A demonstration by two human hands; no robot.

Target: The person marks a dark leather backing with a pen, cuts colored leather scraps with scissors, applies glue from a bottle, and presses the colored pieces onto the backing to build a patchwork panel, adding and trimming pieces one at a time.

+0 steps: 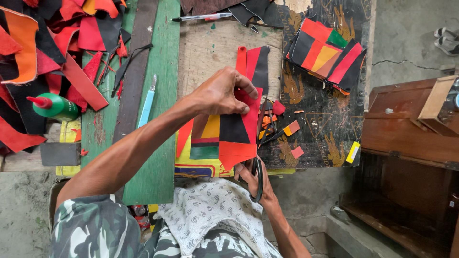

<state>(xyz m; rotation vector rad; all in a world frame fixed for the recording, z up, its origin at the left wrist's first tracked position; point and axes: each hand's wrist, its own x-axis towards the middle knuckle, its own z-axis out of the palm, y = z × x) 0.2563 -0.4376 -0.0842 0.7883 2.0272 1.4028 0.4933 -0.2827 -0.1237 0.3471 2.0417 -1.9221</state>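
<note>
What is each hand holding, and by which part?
Left hand pins the patchwork leather piece flat near its red right edge. Right hand holds black scissors by the handle loops.

The right hand [256,184] is mostly hidden under the patchwork piece [224,134], and the scissors [258,179] show only a handle loop (blades out of sight). The scrap pile [43,52] and wooden cabinet [411,129] run off the picture's edges.
</note>
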